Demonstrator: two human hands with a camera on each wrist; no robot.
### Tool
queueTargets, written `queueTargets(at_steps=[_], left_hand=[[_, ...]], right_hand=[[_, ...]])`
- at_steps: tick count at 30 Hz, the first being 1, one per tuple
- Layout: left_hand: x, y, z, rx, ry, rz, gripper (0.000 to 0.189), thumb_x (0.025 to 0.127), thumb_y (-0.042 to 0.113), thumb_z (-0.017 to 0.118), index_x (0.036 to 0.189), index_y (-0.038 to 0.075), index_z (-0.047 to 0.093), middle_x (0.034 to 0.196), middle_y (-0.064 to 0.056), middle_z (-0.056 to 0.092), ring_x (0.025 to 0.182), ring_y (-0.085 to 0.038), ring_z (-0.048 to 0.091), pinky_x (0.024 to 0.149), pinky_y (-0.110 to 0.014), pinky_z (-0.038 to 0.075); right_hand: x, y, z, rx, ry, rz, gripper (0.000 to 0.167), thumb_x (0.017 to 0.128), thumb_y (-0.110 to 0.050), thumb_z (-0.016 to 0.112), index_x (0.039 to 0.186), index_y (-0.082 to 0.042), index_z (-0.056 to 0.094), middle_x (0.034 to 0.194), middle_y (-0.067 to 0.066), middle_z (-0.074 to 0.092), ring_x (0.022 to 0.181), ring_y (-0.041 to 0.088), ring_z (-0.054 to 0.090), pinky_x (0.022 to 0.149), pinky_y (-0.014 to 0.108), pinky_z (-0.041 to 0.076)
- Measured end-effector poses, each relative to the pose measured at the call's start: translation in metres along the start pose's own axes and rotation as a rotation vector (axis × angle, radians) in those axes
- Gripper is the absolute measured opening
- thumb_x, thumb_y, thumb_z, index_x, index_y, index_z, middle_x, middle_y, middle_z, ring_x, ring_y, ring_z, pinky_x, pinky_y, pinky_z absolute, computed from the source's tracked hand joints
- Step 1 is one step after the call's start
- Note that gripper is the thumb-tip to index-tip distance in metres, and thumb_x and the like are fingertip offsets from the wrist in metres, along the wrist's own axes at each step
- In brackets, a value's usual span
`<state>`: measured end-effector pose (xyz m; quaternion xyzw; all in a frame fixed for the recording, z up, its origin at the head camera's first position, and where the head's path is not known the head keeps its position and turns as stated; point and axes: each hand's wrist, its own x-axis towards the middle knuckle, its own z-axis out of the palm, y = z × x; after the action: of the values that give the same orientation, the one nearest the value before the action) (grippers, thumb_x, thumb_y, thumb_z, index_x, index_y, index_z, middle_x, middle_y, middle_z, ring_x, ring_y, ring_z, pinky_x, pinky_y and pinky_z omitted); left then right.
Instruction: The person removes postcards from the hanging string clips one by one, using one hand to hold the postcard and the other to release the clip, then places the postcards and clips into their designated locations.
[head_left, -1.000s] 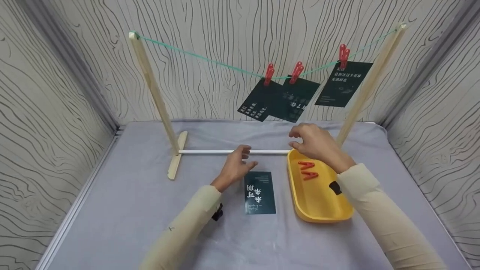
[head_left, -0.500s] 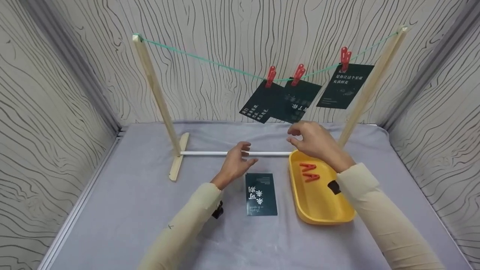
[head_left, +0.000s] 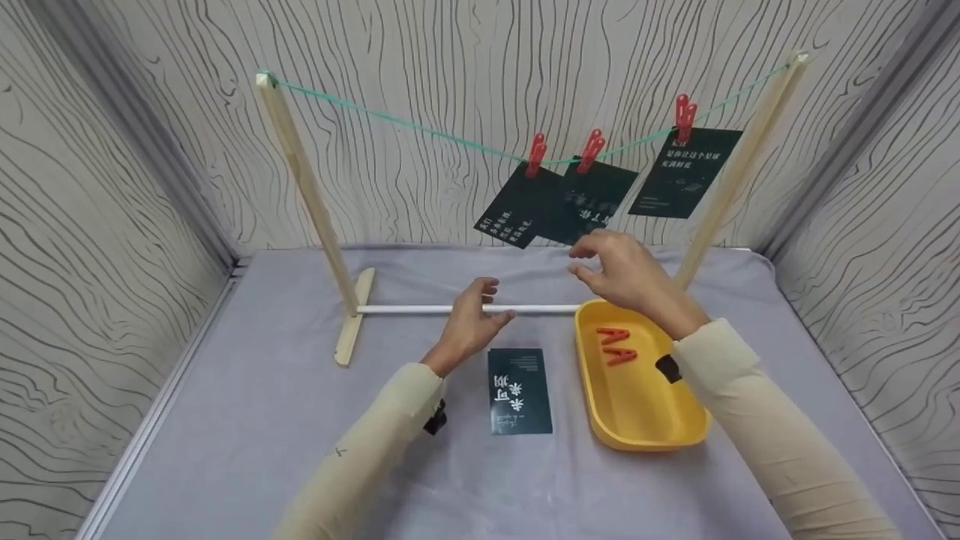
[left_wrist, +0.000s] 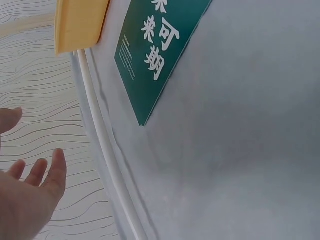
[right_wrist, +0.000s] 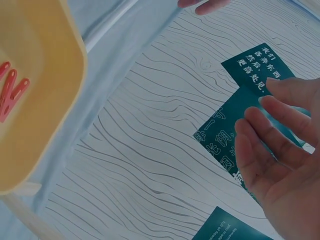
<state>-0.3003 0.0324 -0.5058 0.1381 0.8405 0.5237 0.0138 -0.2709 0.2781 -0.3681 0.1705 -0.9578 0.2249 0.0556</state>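
Observation:
My left hand [head_left: 469,326] hovers with fingers parted above the far end of a dark green card [head_left: 520,390] lying on the cloth; nothing is in its grasp. In the left wrist view that card [left_wrist: 155,55] has a doubled-looking edge at its near corner. My right hand [head_left: 630,274], fingers loosely bent and holding nothing, is raised beyond the yellow tray [head_left: 637,409]. Its fingertips overlap the lower edge of the middle hanging card [head_left: 592,196] in the head view. Red clothespins [head_left: 535,156] clip that card, a left card [head_left: 514,206] and a right card [head_left: 682,174] to a green string [head_left: 420,129].
Two spare red clothespins [head_left: 618,355] lie in the tray. Wooden posts, one at left [head_left: 307,187] and one at right [head_left: 739,180], carry the string. A white rod [head_left: 405,309] runs low between them. Patterned panels [head_left: 420,45] stand behind and at both sides.
My right hand has risen slightly and shifted left toward the middle hanging card. My left hand has also edged upward a little. The cards and clothespins stay as they were.

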Motion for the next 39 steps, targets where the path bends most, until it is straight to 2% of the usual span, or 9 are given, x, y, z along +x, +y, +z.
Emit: queueTargets(at_steps=[6, 15, 20, 31, 39], left_hand=[[0.003, 0.004, -0.001, -0.009, -0.001, 0.003, 0.063, 0.095, 0.017, 0.078, 0.148, 0.003, 0.049, 0.145, -0.021, 0.059, 0.132, -0.036, 0.061, 0.106, -0.046, 0.057], [0.009, 0.014, -0.010, -0.011, 0.002, -0.010, 0.065, 0.096, 0.021, 0.078, 0.151, 0.006, 0.046, 0.142, -0.020, 0.061, 0.129, -0.033, 0.064, 0.104, -0.046, 0.058], [0.013, 0.013, -0.010, -0.031, 0.041, -0.010, 0.065, 0.096, 0.021, 0.078, 0.150, 0.006, 0.047, 0.139, -0.018, 0.064, 0.127, -0.032, 0.066, 0.104, -0.045, 0.059], [0.020, 0.021, -0.014, -0.095, 0.078, -0.062, 0.065, 0.096, 0.022, 0.078, 0.151, 0.006, 0.047, 0.139, -0.017, 0.065, 0.128, -0.035, 0.067, 0.103, -0.046, 0.059], [0.022, 0.021, -0.018, -0.146, 0.059, -0.119, 0.067, 0.096, 0.025, 0.077, 0.153, 0.009, 0.045, 0.141, -0.014, 0.063, 0.132, -0.033, 0.065, 0.104, -0.044, 0.059]], right_hand=[[0.002, -0.002, -0.003, 0.015, 0.043, -0.022, 0.028, 0.099, -0.022, 0.073, 0.124, -0.008, 0.072, 0.125, 0.013, 0.072, 0.114, 0.031, 0.069, 0.106, 0.049, 0.057], [0.007, -0.010, -0.010, 0.050, 0.047, 0.008, 0.042, 0.100, -0.022, 0.072, 0.137, -0.005, 0.062, 0.131, 0.016, 0.068, 0.116, 0.032, 0.067, 0.109, 0.049, 0.056], [0.009, -0.013, -0.008, 0.096, 0.071, 0.005, 0.044, 0.100, -0.020, 0.072, 0.139, -0.003, 0.060, 0.132, 0.016, 0.068, 0.115, 0.032, 0.069, 0.107, 0.048, 0.057], [0.015, -0.022, -0.011, 0.124, 0.162, -0.055, 0.045, 0.100, -0.020, 0.073, 0.140, -0.004, 0.059, 0.130, 0.015, 0.067, 0.111, 0.028, 0.070, 0.103, 0.047, 0.060], [0.021, -0.028, -0.016, 0.125, 0.238, -0.101, 0.046, 0.099, -0.017, 0.074, 0.140, -0.002, 0.059, 0.132, 0.016, 0.067, 0.115, 0.028, 0.067, 0.106, 0.046, 0.058]])
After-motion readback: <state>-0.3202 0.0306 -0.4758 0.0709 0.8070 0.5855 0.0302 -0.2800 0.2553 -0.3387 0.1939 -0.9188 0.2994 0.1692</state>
